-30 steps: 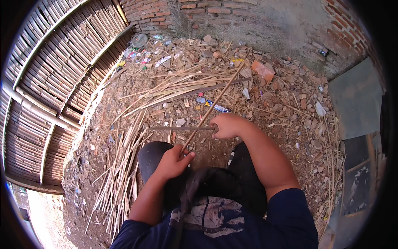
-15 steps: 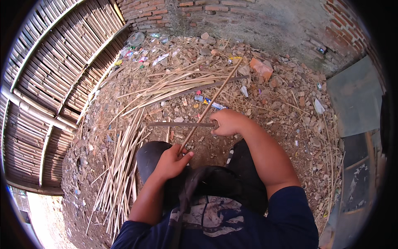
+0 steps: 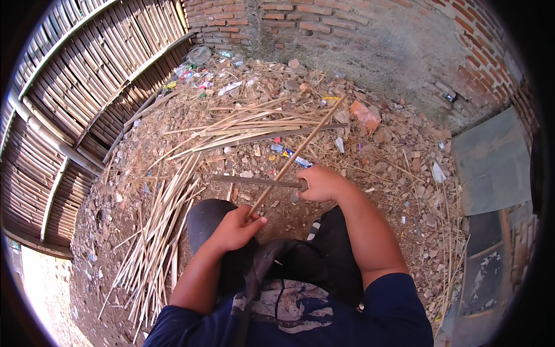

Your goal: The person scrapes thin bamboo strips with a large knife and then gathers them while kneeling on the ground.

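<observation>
My right hand has dropped slightly in view, gripping the knife by one end, its blade crossing the stick that my left hand pinches beside my knee.

Your left hand gripped a long, thin, tan wooden stick, slanted up rightward. Your right hand held a dark, flat, narrow blade, tip leftward, crossing the stick. Pale, slender wooden strips lay heaped left of your dark-clothed left knee.
</observation>
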Motion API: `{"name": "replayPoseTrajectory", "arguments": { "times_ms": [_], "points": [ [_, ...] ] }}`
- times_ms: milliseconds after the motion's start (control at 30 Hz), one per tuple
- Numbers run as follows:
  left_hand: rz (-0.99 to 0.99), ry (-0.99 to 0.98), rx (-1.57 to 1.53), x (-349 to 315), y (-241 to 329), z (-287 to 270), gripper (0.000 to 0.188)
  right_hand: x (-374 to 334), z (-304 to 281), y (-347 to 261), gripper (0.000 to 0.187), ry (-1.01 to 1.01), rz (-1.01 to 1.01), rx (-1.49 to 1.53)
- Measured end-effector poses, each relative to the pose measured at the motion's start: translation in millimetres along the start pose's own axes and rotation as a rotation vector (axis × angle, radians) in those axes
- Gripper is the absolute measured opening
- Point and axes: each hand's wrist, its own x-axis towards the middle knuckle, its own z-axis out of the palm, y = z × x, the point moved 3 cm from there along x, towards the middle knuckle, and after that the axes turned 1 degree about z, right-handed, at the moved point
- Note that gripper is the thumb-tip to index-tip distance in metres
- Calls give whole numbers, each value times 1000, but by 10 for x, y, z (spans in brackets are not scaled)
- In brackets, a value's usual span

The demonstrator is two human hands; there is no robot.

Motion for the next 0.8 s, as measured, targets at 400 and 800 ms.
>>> {"name": "replayPoseTrajectory", "arguments": {
  "times_ms": [400, 800],
  "points": [
    [39, -34, 21, 21, 66, -3, 37, 51, -10, 545, 62, 147, 139, 197],
    [77, -53, -35, -10, 27, -72, 37, -27, -279, 685, 63, 351, 330, 210]
  ]
}}
